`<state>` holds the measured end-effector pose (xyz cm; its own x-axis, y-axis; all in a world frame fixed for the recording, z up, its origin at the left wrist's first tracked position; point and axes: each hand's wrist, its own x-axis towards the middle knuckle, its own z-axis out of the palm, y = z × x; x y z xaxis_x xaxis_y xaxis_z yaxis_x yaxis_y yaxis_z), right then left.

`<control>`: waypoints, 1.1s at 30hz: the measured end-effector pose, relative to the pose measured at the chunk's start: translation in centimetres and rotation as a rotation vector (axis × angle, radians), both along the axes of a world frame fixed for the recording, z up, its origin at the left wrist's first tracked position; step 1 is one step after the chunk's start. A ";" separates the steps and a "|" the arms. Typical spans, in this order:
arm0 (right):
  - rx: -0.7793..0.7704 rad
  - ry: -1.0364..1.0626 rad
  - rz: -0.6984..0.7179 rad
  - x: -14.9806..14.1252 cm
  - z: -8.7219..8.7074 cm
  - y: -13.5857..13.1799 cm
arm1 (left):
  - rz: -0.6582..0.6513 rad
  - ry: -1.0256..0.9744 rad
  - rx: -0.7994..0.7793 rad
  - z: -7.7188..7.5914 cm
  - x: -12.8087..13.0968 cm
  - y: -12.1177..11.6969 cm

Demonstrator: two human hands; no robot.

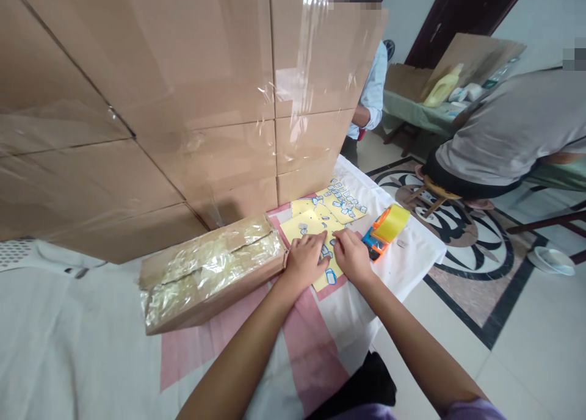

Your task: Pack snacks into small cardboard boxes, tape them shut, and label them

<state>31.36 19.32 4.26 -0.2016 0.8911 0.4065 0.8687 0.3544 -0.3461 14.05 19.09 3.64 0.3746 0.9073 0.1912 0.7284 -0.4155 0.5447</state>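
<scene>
My left hand (307, 255) rests on a yellow printed sheet (323, 279) with small blue-outlined pictures, its fingers laid forward and its thumb apart. Opposite it, my right hand (352, 254) has its fingers curled together at the same sheet's right side; whatever may be between them is too small to make out. Another yellow sheet (336, 203), covered in blue-outlined shapes, lies just beyond the hands. To the right of my right hand is an orange and blue tape dispenser (375, 246) with a yellow tape roll (391, 223).
A taped carton (215, 267) lies left of my hands. Behind it rises a wall of stacked cardboard boxes (206, 60). White and pink cloth (403, 270) covers the table, ending at the right. One person (373, 84) stands behind the boxes; another (503, 133) sits on a stool (439, 191).
</scene>
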 end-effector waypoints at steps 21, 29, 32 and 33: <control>0.071 0.715 0.337 -3.6 5.7 -4.7 | 0.134 -0.904 -0.177 6.1 -1.3 -6.0; 0.137 0.850 0.402 -6.0 6.0 -8.9 | 0.300 -1.069 -0.094 7.1 -1.4 -10.9; 0.184 0.831 0.394 -5.5 6.0 -9.7 | 0.306 -0.910 0.016 6.9 -1.6 -12.0; 0.170 0.799 0.393 -5.2 6.2 -9.9 | 0.321 -0.863 0.087 6.9 -1.8 -12.3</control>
